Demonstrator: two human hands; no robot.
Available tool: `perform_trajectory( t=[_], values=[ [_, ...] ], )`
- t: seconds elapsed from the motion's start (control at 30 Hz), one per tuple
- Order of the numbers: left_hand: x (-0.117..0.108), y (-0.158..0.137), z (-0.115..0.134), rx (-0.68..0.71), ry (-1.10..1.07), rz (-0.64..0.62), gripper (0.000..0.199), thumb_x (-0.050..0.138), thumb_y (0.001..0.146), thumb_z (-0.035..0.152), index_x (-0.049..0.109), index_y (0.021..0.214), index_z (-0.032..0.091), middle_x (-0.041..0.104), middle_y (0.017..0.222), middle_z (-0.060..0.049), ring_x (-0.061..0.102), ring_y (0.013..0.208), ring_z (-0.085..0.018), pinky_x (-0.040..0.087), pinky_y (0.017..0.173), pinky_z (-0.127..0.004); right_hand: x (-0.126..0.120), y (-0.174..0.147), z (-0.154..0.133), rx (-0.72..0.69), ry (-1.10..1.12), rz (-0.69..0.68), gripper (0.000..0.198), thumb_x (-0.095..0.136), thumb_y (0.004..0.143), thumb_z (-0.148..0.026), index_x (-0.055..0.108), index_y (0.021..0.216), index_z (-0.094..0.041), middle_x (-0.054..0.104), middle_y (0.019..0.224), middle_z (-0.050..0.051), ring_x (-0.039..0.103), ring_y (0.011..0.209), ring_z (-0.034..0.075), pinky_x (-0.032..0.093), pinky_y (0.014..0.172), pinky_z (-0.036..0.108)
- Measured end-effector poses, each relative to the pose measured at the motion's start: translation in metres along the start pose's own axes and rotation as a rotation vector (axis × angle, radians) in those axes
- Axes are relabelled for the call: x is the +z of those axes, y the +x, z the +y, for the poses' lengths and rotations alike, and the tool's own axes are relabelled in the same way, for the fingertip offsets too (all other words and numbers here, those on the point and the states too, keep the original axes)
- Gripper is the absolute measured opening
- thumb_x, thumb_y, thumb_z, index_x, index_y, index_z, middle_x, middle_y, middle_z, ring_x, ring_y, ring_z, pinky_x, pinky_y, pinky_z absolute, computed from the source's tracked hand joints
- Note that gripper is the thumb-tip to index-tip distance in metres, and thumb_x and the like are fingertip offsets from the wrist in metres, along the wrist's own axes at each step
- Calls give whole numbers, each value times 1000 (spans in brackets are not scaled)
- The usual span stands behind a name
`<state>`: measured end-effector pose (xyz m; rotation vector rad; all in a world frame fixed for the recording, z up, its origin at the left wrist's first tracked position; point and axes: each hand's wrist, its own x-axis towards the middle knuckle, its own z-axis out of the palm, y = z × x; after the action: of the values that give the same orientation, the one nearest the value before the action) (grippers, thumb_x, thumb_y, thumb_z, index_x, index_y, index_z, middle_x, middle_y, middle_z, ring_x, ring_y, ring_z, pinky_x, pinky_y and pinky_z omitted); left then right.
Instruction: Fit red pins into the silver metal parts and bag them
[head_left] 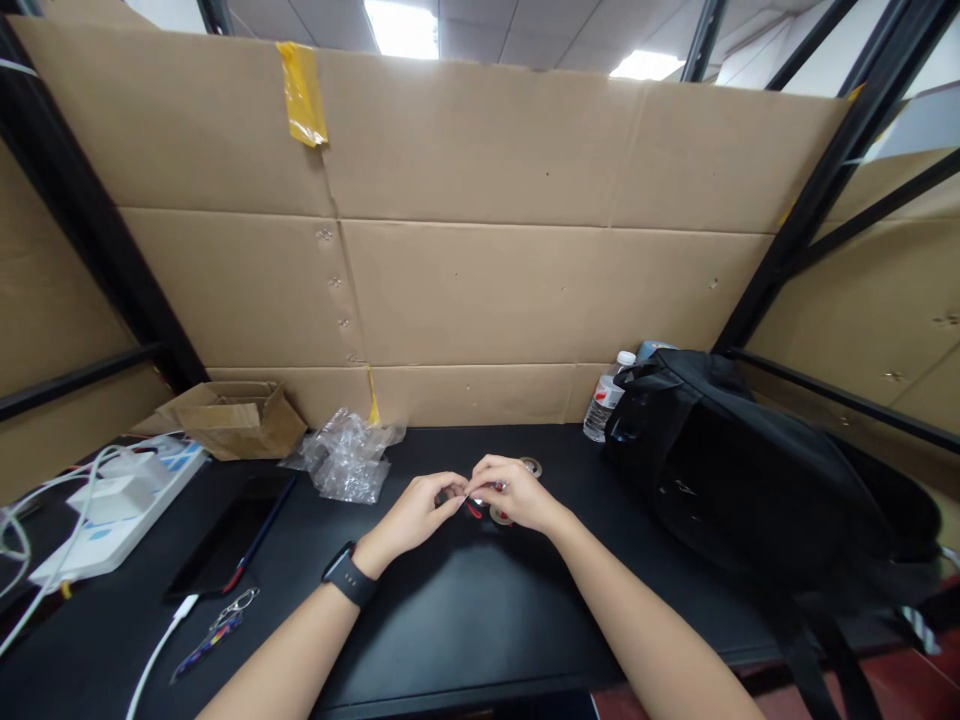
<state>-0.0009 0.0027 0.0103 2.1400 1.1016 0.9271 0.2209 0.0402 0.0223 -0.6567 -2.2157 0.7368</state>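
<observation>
My left hand, with a dark watch on its wrist, is closed in a pinch above the middle of the black table. Fingertip to fingertip with it, my right hand is also pinched shut. Between the fingertips is something small and pale, too small to name. A small red piece shows just beneath the fingers; I cannot tell whether it is held. One tape-like ring lies behind my right hand, and a second ring is partly hidden under it.
Leftward are a power strip, a dark tablet, a key ring, an open cardboard box and crumpled clear plastic. To the right stand a water bottle and a black backpack. A cardboard wall closes the back.
</observation>
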Motion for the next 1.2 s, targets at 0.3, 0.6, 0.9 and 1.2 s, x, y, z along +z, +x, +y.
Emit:
perform_trajectory(
  t=[0.3,0.6,0.9,1.2],
  values=[
    [-1,2,-5,-56,-268,-10,28,56,97,42,68,96,16,71,89,-4,65,84,-17,49,80,-27,13,1,-11,68,157,101,24,60,96,-42,74,98,-22,63,97,6,65,90,19,54,82,32],
    [-6,2,7,-96,-498,-33,37,69,88,51,69,93,14,71,87,-6,64,81,-17,50,79,-28,17,3,-18,137,384,152,28,64,93,-47,73,98,-21,61,99,5,66,87,18,58,82,33],
    [5,8,-5,-57,-494,143,28,65,92,43,66,95,16,71,91,-6,67,88,-19,52,85,-30,20,-2,-20,15,102,116,63,83,75,-34,61,134,-28,56,130,10,64,106,22,56,94,37],
    [-22,0,3,-25,104,224,16,57,95,31,67,91,20,72,86,-3,67,80,-18,48,78,-28,7,0,-7,60,-107,160,51,81,77,-31,67,126,-26,63,117,8,65,100,21,54,90,35]
  ],
)
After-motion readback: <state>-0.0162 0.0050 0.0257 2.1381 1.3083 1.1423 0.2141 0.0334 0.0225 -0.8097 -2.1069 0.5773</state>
